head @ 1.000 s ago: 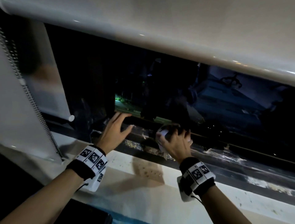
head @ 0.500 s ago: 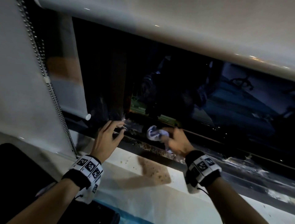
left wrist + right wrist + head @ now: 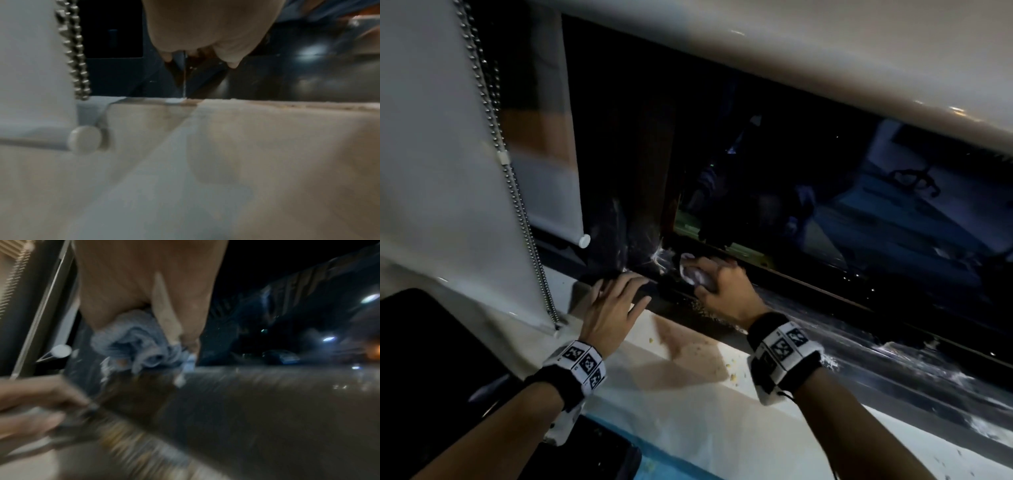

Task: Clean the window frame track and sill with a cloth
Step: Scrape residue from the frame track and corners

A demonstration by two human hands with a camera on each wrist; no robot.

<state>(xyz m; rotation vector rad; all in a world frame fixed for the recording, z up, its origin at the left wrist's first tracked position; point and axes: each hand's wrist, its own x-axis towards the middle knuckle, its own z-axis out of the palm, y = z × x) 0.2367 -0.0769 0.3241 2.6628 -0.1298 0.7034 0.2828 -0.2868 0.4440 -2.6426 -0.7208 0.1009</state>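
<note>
My right hand [image 3: 717, 286] grips a bunched pale blue cloth [image 3: 693, 272] and presses it into the dark window track [image 3: 808, 346] near the frame's left corner. In the right wrist view the crumpled cloth [image 3: 137, 347] bulges out below my curled fingers. My left hand [image 3: 616, 301] lies flat with fingers spread on the near edge of the track, just left of the cloth. The white sill [image 3: 688, 404] runs below both hands, with a brown stain [image 3: 690, 353] and yellow crumbs on it. In the left wrist view the sill [image 3: 226, 154] fills the lower picture.
A white roller blind [image 3: 441, 154] with a bead chain [image 3: 517, 192] hangs at the left, its bottom bar end cap [image 3: 85, 139] close to my left hand. A white frame bar [image 3: 791, 51] spans overhead. White smears streak the track at the right [image 3: 893, 346].
My right hand has slid the cloth leftward along the track toward the frame corner. The left hand has dropped from the raised position onto the track edge.
</note>
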